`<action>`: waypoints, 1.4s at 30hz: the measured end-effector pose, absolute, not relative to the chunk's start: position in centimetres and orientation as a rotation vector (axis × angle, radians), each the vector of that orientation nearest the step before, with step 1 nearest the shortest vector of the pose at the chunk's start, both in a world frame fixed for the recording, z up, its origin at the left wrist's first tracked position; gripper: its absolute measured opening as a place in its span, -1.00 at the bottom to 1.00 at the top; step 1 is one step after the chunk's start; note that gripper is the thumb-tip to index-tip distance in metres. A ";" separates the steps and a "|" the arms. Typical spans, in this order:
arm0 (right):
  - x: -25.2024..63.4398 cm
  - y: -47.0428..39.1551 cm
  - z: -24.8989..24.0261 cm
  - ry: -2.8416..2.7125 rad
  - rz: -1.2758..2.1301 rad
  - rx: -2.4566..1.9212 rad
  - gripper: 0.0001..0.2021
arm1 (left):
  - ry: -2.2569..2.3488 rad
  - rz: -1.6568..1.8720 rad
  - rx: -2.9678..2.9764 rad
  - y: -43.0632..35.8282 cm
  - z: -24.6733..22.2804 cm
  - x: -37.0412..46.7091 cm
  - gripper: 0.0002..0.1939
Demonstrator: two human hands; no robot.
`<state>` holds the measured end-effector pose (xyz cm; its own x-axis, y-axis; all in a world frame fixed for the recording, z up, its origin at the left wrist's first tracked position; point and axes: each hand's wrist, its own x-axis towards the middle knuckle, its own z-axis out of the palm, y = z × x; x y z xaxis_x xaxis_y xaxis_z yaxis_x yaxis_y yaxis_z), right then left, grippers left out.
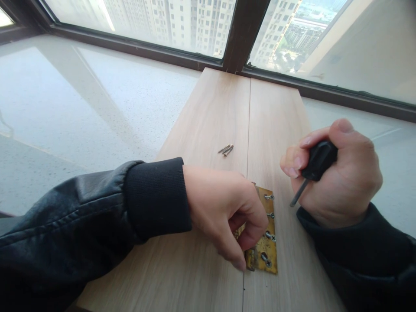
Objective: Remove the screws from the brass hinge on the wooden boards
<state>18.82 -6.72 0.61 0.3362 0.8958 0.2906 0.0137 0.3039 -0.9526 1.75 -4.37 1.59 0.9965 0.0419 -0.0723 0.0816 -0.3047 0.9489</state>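
Note:
A brass hinge, stained dark in places, lies across the seam between two pale wooden boards. Several screws stand in the holes of its right leaf. My left hand is closed over the hinge, thumb at its near knuckle and fingers curled; it covers most of the left leaf. Held in my right hand is a screwdriver with a short black handle. Its tip points down and left, apart from the hinge, above the right board.
A few loose screws lie on the left board, beyond my left hand. The boards rest on a speckled white sill. At their far end they meet a dark window frame, with tall buildings outside.

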 end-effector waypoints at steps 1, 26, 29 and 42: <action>18.8 -6.7 0.6 -1.064 0.763 -1.102 -0.66 | 0.083 -0.023 1.922 -4.5 1.7 1.8 -0.78; 19.2 -6.9 0.1 -1.077 0.763 -1.044 -0.66 | 0.149 0.750 2.924 -8.1 -1.2 0.7 -0.67; 19.2 -6.9 0.1 -1.069 0.759 -1.040 -0.66 | 0.162 0.736 2.935 -8.0 -1.1 0.7 -0.67; 19.4 -7.1 -0.1 -1.060 0.790 -1.004 -0.68 | 0.152 0.738 2.948 -7.9 -1.6 0.6 -0.67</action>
